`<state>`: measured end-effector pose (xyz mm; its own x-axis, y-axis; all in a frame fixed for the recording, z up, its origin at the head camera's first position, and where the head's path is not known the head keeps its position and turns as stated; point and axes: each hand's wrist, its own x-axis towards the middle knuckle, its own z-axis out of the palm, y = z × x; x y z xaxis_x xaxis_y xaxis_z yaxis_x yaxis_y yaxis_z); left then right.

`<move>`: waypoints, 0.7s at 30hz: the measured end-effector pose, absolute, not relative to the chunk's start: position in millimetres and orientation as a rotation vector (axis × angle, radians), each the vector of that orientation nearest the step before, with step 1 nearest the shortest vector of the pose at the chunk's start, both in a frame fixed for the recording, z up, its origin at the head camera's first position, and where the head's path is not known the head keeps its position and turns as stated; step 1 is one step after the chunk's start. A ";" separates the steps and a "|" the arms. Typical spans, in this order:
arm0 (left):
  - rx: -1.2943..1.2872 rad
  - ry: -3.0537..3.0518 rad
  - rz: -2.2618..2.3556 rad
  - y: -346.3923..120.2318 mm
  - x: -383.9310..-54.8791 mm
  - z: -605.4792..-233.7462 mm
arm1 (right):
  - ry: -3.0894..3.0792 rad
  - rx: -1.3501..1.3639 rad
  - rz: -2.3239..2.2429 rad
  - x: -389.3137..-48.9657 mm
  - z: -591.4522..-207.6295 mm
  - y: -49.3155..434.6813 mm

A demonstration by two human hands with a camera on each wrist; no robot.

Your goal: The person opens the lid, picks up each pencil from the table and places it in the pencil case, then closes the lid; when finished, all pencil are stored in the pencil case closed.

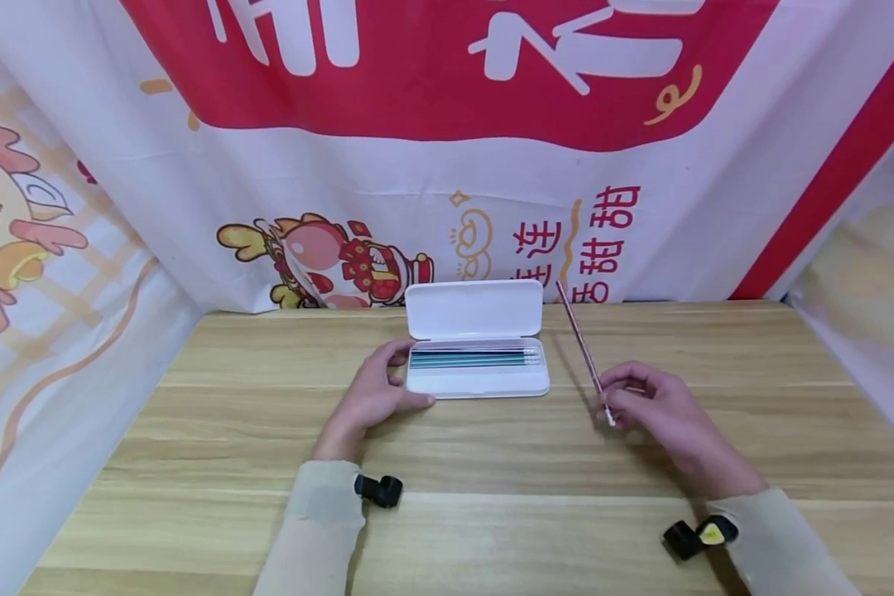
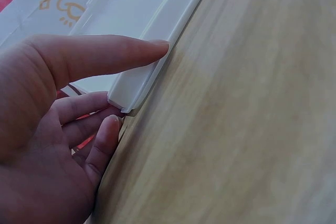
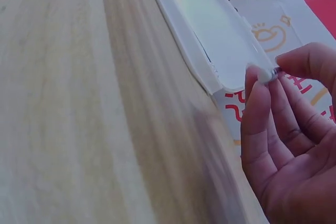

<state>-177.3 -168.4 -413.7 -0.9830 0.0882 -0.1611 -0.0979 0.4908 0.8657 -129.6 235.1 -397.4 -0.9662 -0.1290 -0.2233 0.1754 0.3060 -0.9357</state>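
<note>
A white pencil case (image 1: pixel 477 382) lies with its lid raised on the wooden table. Several teal and dark pencils (image 1: pixel 469 358) lie side by side in its back half, their pale ends to the right. My left hand (image 1: pixel 376 393) grips the left end of the case, thumb at the front edge and fingers round the far corner. To the right of the case, my right hand (image 1: pixel 651 406) pinches a reddish pencil (image 1: pixel 581 343) near its white eraser end. That pencil slants away and to the left. In the right wrist view, its eraser end (image 3: pixel 266 75) shows between thumb and fingers.
The wooden table (image 1: pixel 492 530) reaches back to a printed white and red curtain (image 1: pixel 387 165). The raised lid (image 1: pixel 474 310) stands close before that curtain. More printed cloth (image 1: pixel 67 273) hangs at the left side. Both wrists wear small black cameras.
</note>
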 end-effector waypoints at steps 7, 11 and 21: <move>-0.003 2.552 1.499 -170.0 -176.5 -415.9 | 2.385 -0.014 -1.687 -130.5 -393.9 234.0; -0.008 2.555 1.498 -170.8 -176.5 -416.5 | 2.478 -0.062 -1.584 -140.4 -386.9 231.9; 0.024 2.557 1.498 -170.2 -178.1 -416.3 | 2.653 -0.193 -1.351 -180.8 -360.4 211.5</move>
